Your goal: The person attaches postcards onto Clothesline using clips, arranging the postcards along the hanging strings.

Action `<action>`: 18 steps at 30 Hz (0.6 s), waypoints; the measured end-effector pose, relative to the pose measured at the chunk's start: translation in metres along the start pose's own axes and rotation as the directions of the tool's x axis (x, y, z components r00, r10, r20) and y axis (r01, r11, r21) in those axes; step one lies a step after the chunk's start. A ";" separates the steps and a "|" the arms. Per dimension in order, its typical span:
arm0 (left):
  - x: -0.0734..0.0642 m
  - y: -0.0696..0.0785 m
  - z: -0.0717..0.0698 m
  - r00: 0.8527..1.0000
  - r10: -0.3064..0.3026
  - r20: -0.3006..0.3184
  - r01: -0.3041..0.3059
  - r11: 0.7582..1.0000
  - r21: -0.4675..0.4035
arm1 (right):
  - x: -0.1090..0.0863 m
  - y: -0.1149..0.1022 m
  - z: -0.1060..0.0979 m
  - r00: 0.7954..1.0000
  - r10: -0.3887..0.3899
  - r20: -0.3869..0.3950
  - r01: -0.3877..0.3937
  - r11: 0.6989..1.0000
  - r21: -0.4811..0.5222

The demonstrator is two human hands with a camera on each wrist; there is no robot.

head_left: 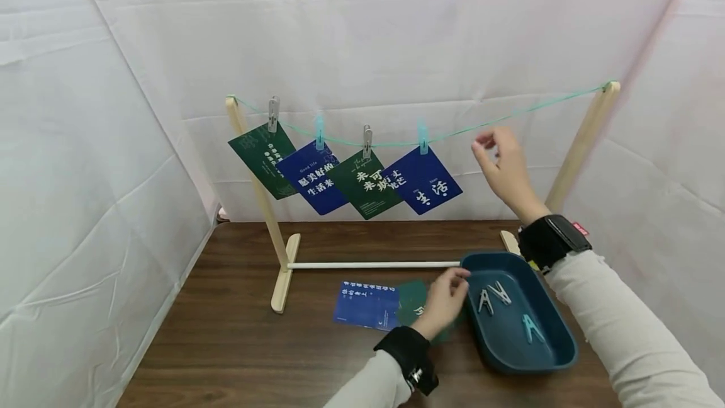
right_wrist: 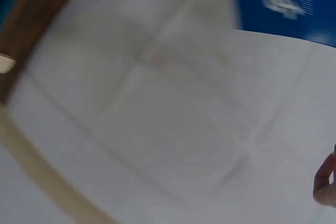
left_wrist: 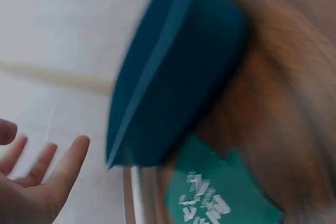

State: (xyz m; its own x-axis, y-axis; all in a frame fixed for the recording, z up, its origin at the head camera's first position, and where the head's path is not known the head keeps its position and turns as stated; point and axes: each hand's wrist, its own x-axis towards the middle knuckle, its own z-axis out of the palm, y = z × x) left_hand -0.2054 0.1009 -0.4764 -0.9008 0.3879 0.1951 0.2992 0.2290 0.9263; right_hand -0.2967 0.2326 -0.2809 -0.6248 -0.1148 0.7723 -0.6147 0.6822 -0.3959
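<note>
My left hand [head_left: 444, 300] is above the green cards on the table, beside the blue-green plastic bin [head_left: 557, 357]. In the left wrist view its fingers [left_wrist: 71, 169] are spread and hold nothing. My right hand [head_left: 508, 172] is raised just below the green string [head_left: 544, 106], to the right of the hanging cards, its fingers bent loosely with nothing visible between them. Nearest to it hangs a blue card [head_left: 421, 175] under a light-blue clothespin [head_left: 423, 137]. Two grey clothespins [head_left: 501, 293] and a turquoise clothespin [head_left: 532, 328] lie in the bin.
Also clipped along the string are a green card [head_left: 263, 159], a blue card [head_left: 314, 178] and another green card [head_left: 362, 184]. Wooden posts [head_left: 583, 143] hold up the string, with a white rod [head_left: 374, 265] low between them. On the table lie a blue card [head_left: 365, 307] and green card [head_left: 410, 301].
</note>
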 end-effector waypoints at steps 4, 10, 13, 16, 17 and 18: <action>-0.016 0.000 0.018 0.979 0.127 0.160 -0.190 0.852 0.488 | -0.029 0.034 -0.003 0.966 0.061 0.250 -0.031 0.992 -0.122; -0.032 0.001 0.037 0.857 0.036 0.513 -0.388 0.700 0.600 | -0.063 0.066 -0.007 0.674 0.227 0.703 -0.123 0.973 -0.196; -0.036 0.003 0.047 0.807 -0.038 0.589 -0.406 0.688 0.602 | -0.077 0.076 -0.005 0.474 0.243 0.846 -0.155 0.969 -0.192; -0.040 0.005 0.058 0.778 -0.107 0.619 -0.417 0.649 0.636 | -0.089 0.081 -0.001 0.362 0.275 0.891 -0.176 0.959 -0.224; -0.041 0.006 0.061 0.766 -0.126 0.631 -0.425 0.636 0.644 | -0.093 0.081 0.000 0.339 0.297 0.893 -0.182 0.952 -0.247; -0.043 0.006 0.064 0.755 -0.141 0.640 -0.436 0.621 0.652 | -0.097 0.082 0.000 0.322 0.326 0.889 -0.183 0.943 -0.279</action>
State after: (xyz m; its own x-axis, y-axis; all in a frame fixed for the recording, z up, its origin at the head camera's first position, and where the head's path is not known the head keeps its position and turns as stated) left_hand -0.1452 0.1428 -0.5001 -0.5214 0.8320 -0.1897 0.7834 0.5548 0.2800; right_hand -0.2858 0.2995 -0.3884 -0.8296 -0.4563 -0.3218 -0.3303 0.8657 -0.3761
